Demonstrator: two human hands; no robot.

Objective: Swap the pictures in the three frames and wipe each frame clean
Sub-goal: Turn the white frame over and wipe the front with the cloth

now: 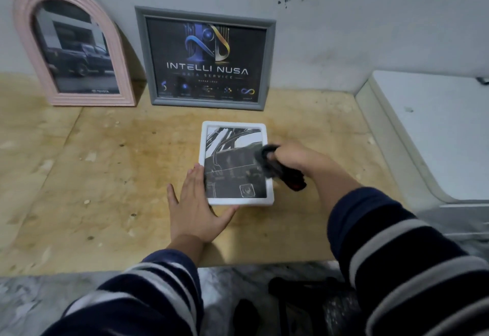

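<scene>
On plywood (79,176), flat left hand (195,203) steadies white frame (236,202); right hand (293,161) grips cloth (275,168).

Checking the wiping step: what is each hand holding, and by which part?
The right hand grips a bunched dark cloth around its middle. The left hand holds nothing; it lies flat, steadying the white frame at its lower-left corner.

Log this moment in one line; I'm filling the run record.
step: wiping | white frame flat on table | left hand steadies it | right hand rubs dark cloth on glass
</scene>
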